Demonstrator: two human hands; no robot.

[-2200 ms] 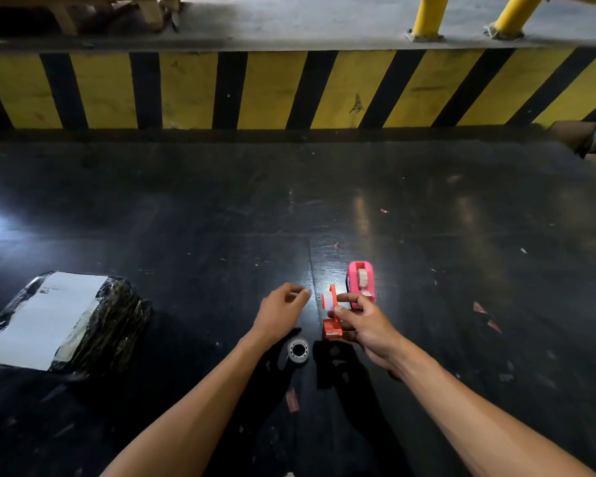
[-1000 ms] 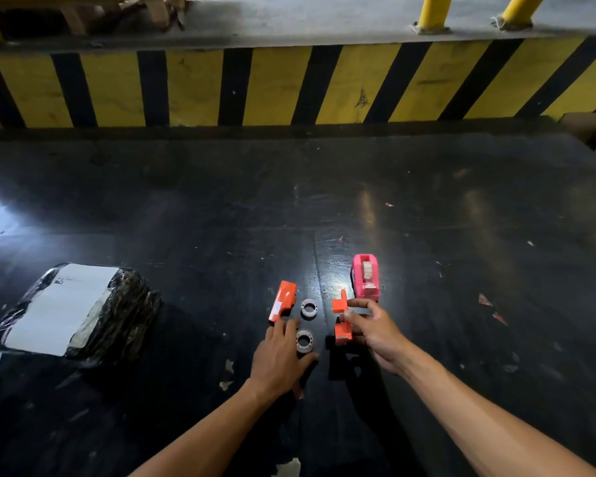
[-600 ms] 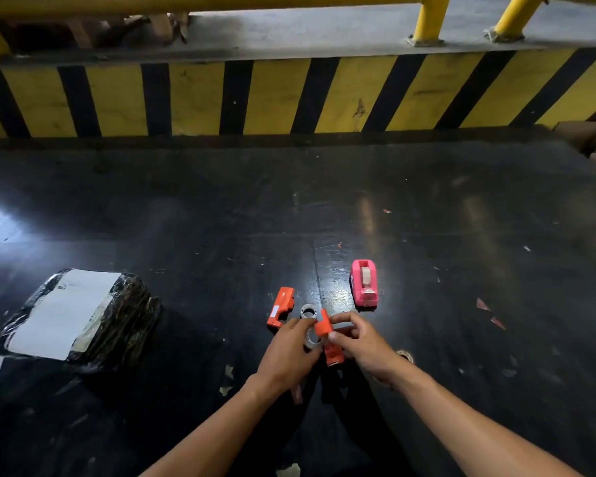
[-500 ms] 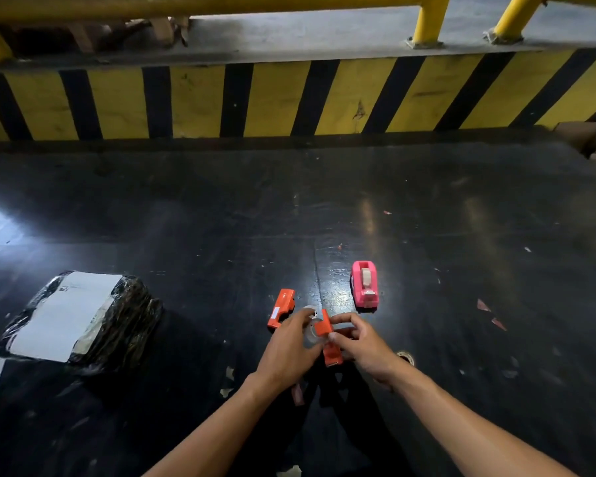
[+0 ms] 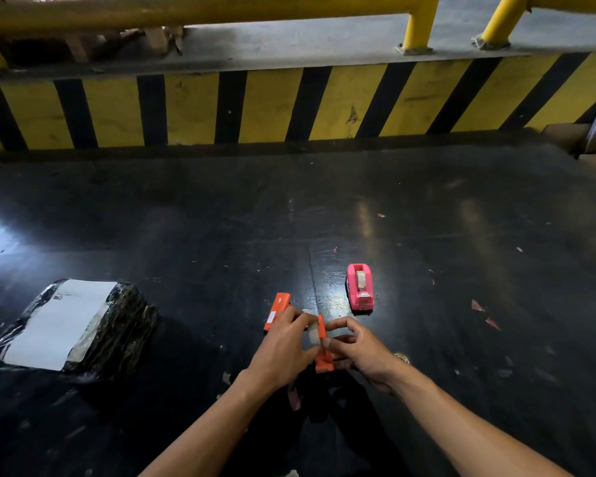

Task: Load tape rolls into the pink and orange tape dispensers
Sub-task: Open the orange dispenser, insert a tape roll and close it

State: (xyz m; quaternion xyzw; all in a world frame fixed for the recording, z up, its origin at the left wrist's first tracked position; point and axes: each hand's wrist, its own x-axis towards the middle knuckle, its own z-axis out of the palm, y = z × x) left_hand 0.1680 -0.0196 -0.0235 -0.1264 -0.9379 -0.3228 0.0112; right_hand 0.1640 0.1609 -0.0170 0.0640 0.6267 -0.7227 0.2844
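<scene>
A moment ago my left hand (image 5: 283, 349) was flat on the floor by a loose roll; now it is up at lower centre, meeting my right hand (image 5: 358, 349) over the orange half (image 5: 323, 356) — so I judge the loading of the orange dispenser has begun. My right fingers (image 5: 338, 327) are closed around that half, holding it upright, and my left fingertips pinch the tape roll (image 5: 313, 333) against its left face. Whether the roll is seated on its hub I cannot tell; it is pale and partly covered. The other orange half (image 5: 276, 309) lies on the floor just upper left of my left hand, not yet joined. The pink dispenser (image 5: 359, 286) stands up and right of my hands, apart from them — a roll already sits in it.
</scene>
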